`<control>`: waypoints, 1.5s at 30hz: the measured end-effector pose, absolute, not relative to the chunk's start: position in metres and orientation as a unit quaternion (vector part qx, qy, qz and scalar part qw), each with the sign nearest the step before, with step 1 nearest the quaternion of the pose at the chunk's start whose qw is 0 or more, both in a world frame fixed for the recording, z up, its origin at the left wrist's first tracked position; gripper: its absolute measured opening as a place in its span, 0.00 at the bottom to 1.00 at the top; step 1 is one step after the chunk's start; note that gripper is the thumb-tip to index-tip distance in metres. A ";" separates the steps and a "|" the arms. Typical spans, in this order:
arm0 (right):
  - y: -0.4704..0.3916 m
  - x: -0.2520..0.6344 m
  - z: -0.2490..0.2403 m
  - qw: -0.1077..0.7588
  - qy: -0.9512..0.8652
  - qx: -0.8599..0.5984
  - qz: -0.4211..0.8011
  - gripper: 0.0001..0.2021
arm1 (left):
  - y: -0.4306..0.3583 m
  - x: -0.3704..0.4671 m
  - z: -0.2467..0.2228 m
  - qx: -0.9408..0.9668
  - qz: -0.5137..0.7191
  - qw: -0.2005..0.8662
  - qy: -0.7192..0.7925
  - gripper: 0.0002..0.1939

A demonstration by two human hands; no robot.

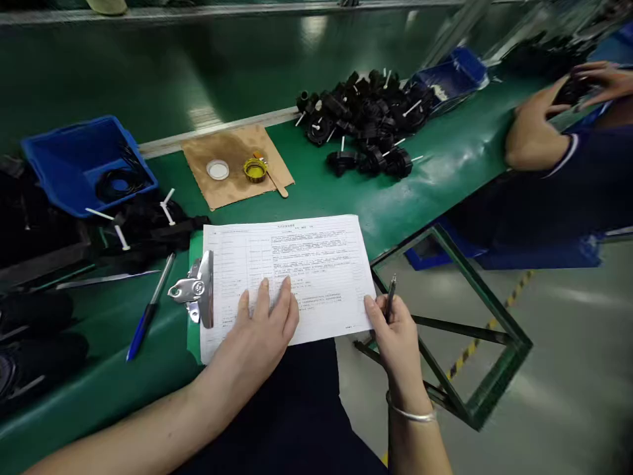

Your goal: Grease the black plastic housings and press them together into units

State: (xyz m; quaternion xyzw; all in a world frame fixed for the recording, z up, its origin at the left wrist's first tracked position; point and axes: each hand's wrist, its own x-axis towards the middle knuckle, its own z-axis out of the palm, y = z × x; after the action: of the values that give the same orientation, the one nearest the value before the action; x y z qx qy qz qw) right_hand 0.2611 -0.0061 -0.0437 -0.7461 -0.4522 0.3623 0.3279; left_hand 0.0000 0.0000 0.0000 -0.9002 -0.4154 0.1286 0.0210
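A clipboard with a metal clip at its left end lies at the bench's front edge, bearing printed sheets of paper. My left hand rests on the lower part of the top sheet, fingers stretched out and slightly spread. At the lower right corner of the paper is my right hand, closed round a dark pen that points upward; its thumb touches the paper's edge. A blue and silver pen lies on the bench left of the clip.
Black plastic parts with white sticks are heaped at the back. A blue bin holds black cords. Brown cardboard bears a yellow cup, a white lid and a brush. A co-worker's hands hold a black part at right.
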 end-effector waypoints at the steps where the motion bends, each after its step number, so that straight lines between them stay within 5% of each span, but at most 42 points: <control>1: -0.006 0.261 -0.044 0.327 -0.459 -0.744 0.359 0.22 | -0.001 0.000 -0.001 -0.900 0.131 0.017 -0.415 0.29; 6: -0.007 0.261 -0.045 0.355 -0.443 -0.733 0.375 0.17 | -0.004 -0.002 -0.004 -0.899 0.127 -0.003 -0.418 0.33; 19: -0.015 0.258 -0.037 0.376 -0.449 -0.708 0.393 0.25 | -0.006 -0.005 -0.007 -0.889 0.052 -0.036 -0.453 0.36; 45: -0.028 0.258 -0.048 0.402 -0.379 -0.695 0.461 0.29 | -0.008 -0.012 -0.005 -0.887 0.044 -0.054 -0.457 0.33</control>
State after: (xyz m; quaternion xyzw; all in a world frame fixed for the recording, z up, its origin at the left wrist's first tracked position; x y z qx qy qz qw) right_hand 0.2581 -0.0275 -0.0484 -0.6945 -0.3788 0.4611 0.4019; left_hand -0.0120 -0.0078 -0.0046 -0.8866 -0.4574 0.0442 -0.0535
